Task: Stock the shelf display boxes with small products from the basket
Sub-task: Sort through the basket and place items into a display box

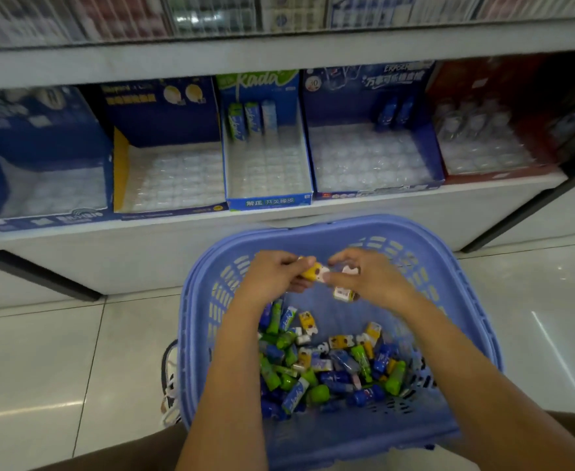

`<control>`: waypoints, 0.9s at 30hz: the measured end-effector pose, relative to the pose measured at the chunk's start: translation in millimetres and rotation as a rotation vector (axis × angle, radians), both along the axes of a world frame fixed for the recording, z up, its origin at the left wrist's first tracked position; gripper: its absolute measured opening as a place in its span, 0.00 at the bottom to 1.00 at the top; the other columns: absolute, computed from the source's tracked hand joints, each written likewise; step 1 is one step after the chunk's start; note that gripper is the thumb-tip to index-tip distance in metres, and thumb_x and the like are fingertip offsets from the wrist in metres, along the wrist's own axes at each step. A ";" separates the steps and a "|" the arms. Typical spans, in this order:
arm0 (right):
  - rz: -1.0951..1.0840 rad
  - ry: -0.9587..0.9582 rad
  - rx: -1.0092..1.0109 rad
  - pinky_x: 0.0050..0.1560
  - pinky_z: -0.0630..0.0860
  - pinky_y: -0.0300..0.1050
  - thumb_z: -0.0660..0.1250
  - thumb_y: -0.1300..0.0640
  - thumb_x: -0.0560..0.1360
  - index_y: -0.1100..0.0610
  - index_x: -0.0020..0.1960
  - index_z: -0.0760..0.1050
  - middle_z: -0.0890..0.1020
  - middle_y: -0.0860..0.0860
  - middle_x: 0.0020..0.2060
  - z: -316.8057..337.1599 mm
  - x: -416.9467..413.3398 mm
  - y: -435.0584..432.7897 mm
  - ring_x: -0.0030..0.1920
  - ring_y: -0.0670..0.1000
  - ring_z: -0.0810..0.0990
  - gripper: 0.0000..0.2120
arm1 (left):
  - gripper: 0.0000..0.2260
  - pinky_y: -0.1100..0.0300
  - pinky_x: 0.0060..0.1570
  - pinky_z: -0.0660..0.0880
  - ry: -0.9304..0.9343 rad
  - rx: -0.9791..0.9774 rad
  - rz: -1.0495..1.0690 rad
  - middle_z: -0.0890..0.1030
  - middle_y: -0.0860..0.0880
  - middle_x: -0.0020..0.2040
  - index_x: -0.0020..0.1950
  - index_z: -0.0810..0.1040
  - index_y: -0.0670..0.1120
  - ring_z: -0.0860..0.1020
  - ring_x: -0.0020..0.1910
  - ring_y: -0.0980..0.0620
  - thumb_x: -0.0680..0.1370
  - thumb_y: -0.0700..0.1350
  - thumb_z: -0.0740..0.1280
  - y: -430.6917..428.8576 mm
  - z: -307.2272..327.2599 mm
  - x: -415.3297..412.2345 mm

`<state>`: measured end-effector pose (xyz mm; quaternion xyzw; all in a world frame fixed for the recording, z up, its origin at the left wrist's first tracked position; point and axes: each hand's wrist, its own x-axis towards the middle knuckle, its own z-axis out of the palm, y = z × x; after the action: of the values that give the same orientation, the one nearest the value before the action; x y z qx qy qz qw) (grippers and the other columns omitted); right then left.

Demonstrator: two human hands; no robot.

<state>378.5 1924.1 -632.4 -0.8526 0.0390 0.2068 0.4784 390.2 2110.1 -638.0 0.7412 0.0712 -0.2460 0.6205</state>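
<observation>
Middle display box (pixel 268 201) is showing "Kada" on back, "解压 开关橡皮" on front; blue box to its right (pixel 371 93) is showing "ERASER", "30".

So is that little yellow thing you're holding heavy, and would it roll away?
Probably light: the left hand and right hand pinch the yellow item with fingertips only. It looks boxy, so unlikely to roll. It seems stiff, not drooping.
</observation>
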 end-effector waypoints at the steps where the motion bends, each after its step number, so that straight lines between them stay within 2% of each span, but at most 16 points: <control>1: -0.104 0.029 0.089 0.27 0.70 0.31 0.72 0.48 0.71 0.50 0.48 0.79 0.79 0.43 0.38 7.8 1.2 2.9 0.35 0.40 0.76 0.08 | 0.09 0.66 0.34 0.79 0.001 -0.061 0.066 0.84 0.44 0.37 0.44 0.82 0.40 0.83 0.33 0.55 0.76 0.46 0.69 6.8 11.6 -0.6; 3: -0.228 0.098 0.236 0.19 0.62 0.35 0.70 0.49 0.73 0.53 0.43 0.80 0.75 0.46 0.26 23.5 3.4 9.9 0.21 0.44 0.67 0.07 | 0.09 0.65 0.34 0.79 -0.003 -0.185 0.171 0.84 0.46 0.36 0.45 0.82 0.40 0.82 0.32 0.55 0.77 0.46 0.68 21.9 34.5 -2.9; 4: -0.250 0.125 0.289 0.18 0.57 0.34 0.70 0.49 0.72 0.53 0.42 0.80 0.73 0.47 0.24 31.9 4.9 15.6 0.19 0.45 0.62 0.08 | 0.09 0.65 0.34 0.78 -0.017 -0.247 0.211 0.84 0.46 0.36 0.45 0.82 0.41 0.82 0.32 0.55 0.77 0.45 0.67 29.6 45.0 -4.3; 6: -0.239 0.134 0.360 0.18 0.55 0.32 0.70 0.48 0.72 0.54 0.41 0.80 0.73 0.48 0.23 49.8 9.4 30.4 0.19 0.44 0.60 0.09 | 0.07 0.67 0.34 0.78 -0.067 -0.357 0.278 0.84 0.47 0.37 0.45 0.81 0.41 0.82 0.33 0.55 0.77 0.44 0.66 44.3 64.5 -6.2; 8: -0.179 0.077 0.431 0.18 0.61 0.33 0.71 0.50 0.72 0.55 0.40 0.80 0.76 0.47 0.25 67.2 17.0 49.2 0.20 0.43 0.66 0.08 | 0.06 0.67 0.36 0.78 -0.119 -0.449 0.354 0.85 0.48 0.38 0.45 0.80 0.40 0.83 0.35 0.55 0.77 0.42 0.67 58.8 80.3 -7.6; 10: -0.104 0.020 0.537 0.26 0.69 0.33 0.70 0.56 0.72 0.56 0.43 0.79 0.81 0.50 0.32 84.9 27.6 69.8 0.27 0.43 0.74 0.04 | 0.04 0.67 0.38 0.79 -0.155 -0.539 0.455 0.84 0.48 0.37 0.46 0.78 0.39 0.83 0.36 0.56 0.76 0.40 0.67 73.1 91.3 -8.0; 12: -0.059 -0.021 0.610 0.33 0.73 0.33 0.69 0.63 0.73 0.58 0.46 0.78 0.81 0.55 0.38 99.3 40.6 90.2 0.32 0.45 0.76 0.03 | 0.03 0.66 0.40 0.79 -0.206 -0.587 0.549 0.84 0.49 0.36 0.46 0.78 0.40 0.82 0.36 0.56 0.77 0.39 0.67 86.7 97.8 -7.3; 15: -0.108 -0.044 0.652 0.34 0.73 0.34 0.66 0.67 0.74 0.59 0.45 0.76 0.80 0.55 0.38 114.4 63.3 121.0 0.34 0.47 0.75 0.04 | 0.03 0.65 0.41 0.79 -0.277 -0.544 0.654 0.84 0.48 0.37 0.45 0.78 0.41 0.83 0.38 0.55 0.77 0.40 0.67 103.8 102.2 -3.2; 18: -0.214 -0.035 0.714 0.35 0.74 0.35 0.62 0.64 0.78 0.60 0.43 0.76 0.79 0.54 0.38 123.5 88.2 146.2 0.36 0.48 0.76 0.06 | 0.04 0.65 0.42 0.79 -0.341 -0.388 0.754 0.82 0.45 0.41 0.45 0.77 0.40 0.82 0.40 0.53 0.78 0.41 0.67 114.0 99.0 8.0; 20: -0.195 -0.106 0.631 0.38 0.77 0.36 0.61 0.64 0.78 0.59 0.44 0.77 0.81 0.52 0.41 126.2 105.6 160.0 0.41 0.47 0.79 0.07 | 0.04 0.64 0.42 0.77 -0.427 -0.162 0.784 0.80 0.46 0.40 0.46 0.77 0.43 0.79 0.39 0.53 0.77 0.43 0.67 117.5 93.4 17.3; 21: -0.164 -0.169 0.508 0.42 0.78 0.37 0.62 0.64 0.78 0.59 0.47 0.77 0.82 0.52 0.44 126.0 114.5 165.9 0.44 0.48 0.80 0.06 | 0.04 0.67 0.40 0.74 -0.482 -0.017 0.779 0.79 0.49 0.38 0.45 0.76 0.45 0.77 0.38 0.54 0.77 0.45 0.67 118.0 90.2 21.7; 23: -0.090 -0.334 0.092 0.48 0.76 0.37 0.64 0.63 0.76 0.60 0.55 0.74 0.80 0.52 0.47 123.5 132.5 175.2 0.47 0.50 0.78 0.08 | 0.06 0.74 0.32 0.66 -0.578 0.207 0.725 0.74 0.55 0.33 0.42 0.73 0.47 0.72 0.32 0.59 0.77 0.46 0.67 116.6 84.5 27.1; 25: 0.001 -0.518 -0.269 0.41 0.67 0.32 0.67 0.60 0.75 0.59 0.57 0.73 0.76 0.48 0.42 120.7 146.3 181.8 0.44 0.47 0.74 0.12 | 0.07 0.72 0.29 0.64 -0.601 0.292 0.634 0.71 0.57 0.32 0.42 0.71 0.47 0.70 0.30 0.59 0.77 0.46 0.68 111.5 76.3 30.6; 27: 0.089 -0.629 -0.379 0.39 0.64 0.30 0.69 0.61 0.73 0.59 0.57 0.74 0.78 0.51 0.45 117.3 155.6 187.5 0.43 0.47 0.74 0.13 | 0.06 0.67 0.30 0.63 -0.576 0.326 0.571 0.73 0.56 0.34 0.44 0.73 0.48 0.71 0.32 0.58 0.77 0.47 0.68 107.0 66.5 32.2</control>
<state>534.1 2111.6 -515.1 -0.9488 -0.1097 -0.0557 0.2911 422.4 2217.1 -571.4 0.8184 0.1352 0.1665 0.5332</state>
